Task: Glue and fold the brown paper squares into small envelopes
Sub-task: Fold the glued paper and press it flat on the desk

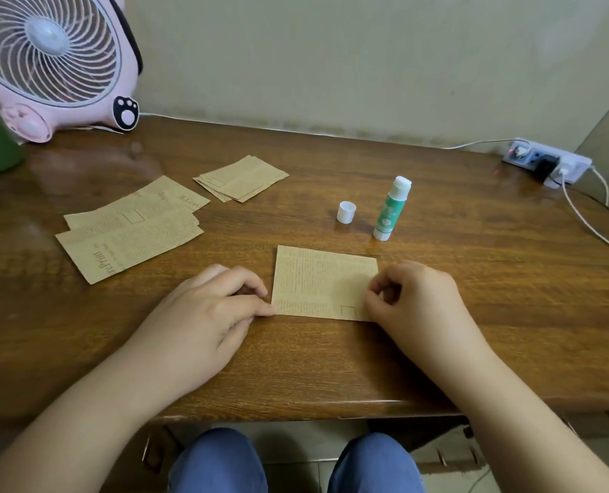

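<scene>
Plain greenish wall backs the brown wooden desk (331, 357) where I sit, seen from the 1 head camera looking down past my knees. At the near middle lies the brown printed paper square (322, 284) I am working on, flat on the wood. My left hand (203, 314) has its fingers curled, fingertip and thumb pinching the sheet's lower left corner, probably to keep it from sliding. My right hand (417, 297) is curled too, its thumb and forefinger nipping the right edge near the lower corner, which looks like the start of lifting that side for a fold.

Just beyond the sheet stands the green and white glue stick (390, 209), upright and uncapped, its small white cap (346, 212) set beside it, so both stay within easy reach. To the left, a loose pile of unfolded brown printed sheets (128, 229) waits, and behind it a smaller stack of folded brown paper pieces (240, 179) sits apart, likely finished envelopes kept clear of the glue. A pink desk fan (50, 62) fills the far left corner, and a white power strip (548, 160) rests at the far right edge.
</scene>
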